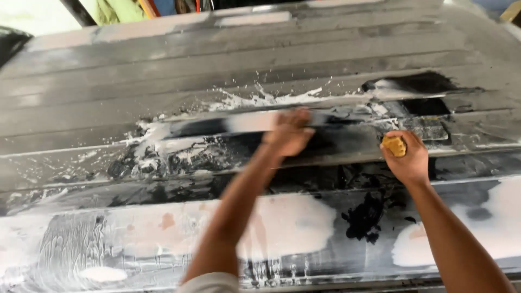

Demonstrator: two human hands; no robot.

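A ribbed grey vehicle roof panel fills the view, wet and smeared with white and pinkish filler patches. My left hand presses flat on a dark wet rib near the middle; it looks blurred, and I cannot make out anything in it. My right hand is curled around a small yellow sponge block, held against the panel just right of centre. Dark bare patches lie beyond the right hand.
White slurry splashes spread above my left hand. A large pale filler patch sits between my forearms, another at the right edge. Green and coloured objects show past the panel's far edge.
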